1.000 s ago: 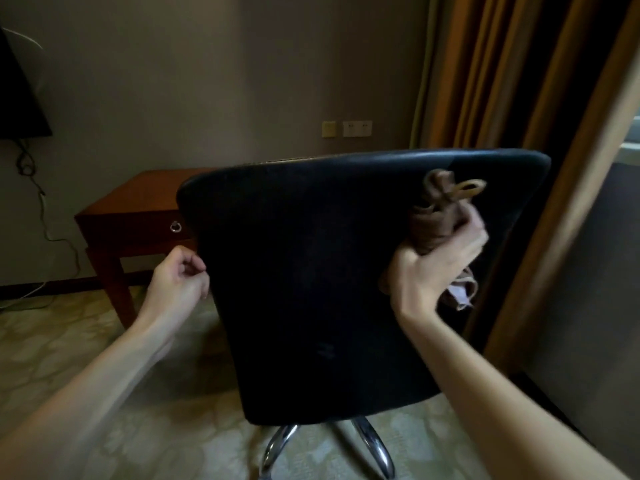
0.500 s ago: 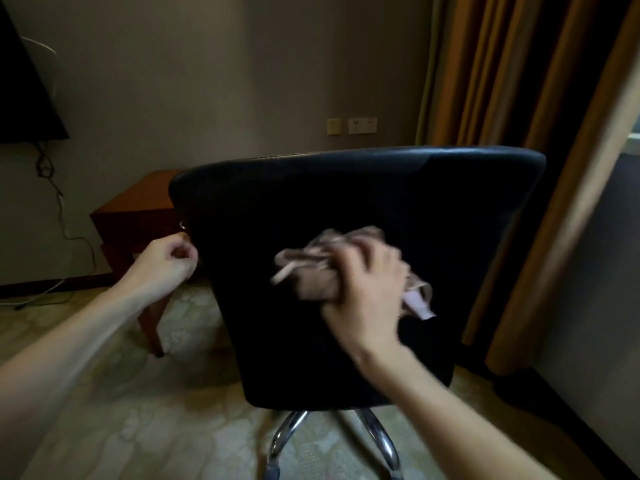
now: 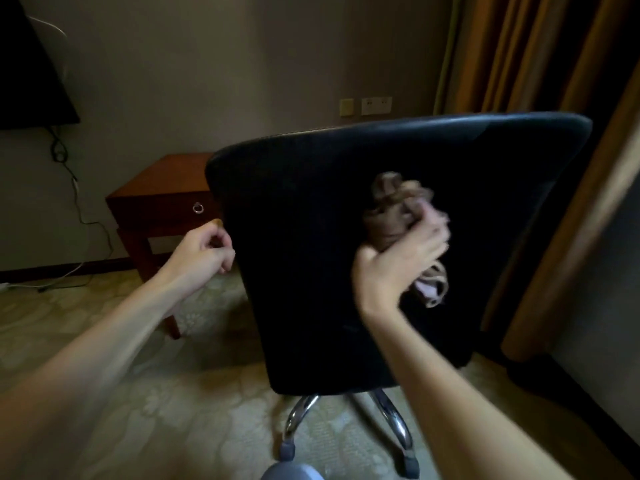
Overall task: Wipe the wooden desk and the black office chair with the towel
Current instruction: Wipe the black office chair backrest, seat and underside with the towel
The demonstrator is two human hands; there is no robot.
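Observation:
The black office chair (image 3: 311, 265) faces away from me, its tall backrest filling the middle of the view. My right hand (image 3: 398, 258) grips a bunched brown towel (image 3: 391, 206) and presses it against the back of the backrest, right of centre. My left hand (image 3: 204, 251) has its fingers curled at the backrest's left edge; whether it grips the edge I cannot tell. The wooden desk (image 3: 162, 192) stands behind the chair at the left, against the wall.
Chrome chair legs (image 3: 391, 420) with casters spread on the patterned carpet below. Brown curtains (image 3: 540, 53) hang at the right, close to the chair. A dark screen (image 3: 24, 64) and dangling cables (image 3: 76, 192) are on the left wall.
My right hand swept the towel from the backrest's upper right down to its centre, then back toward the right. The left hand stayed at the left edge.

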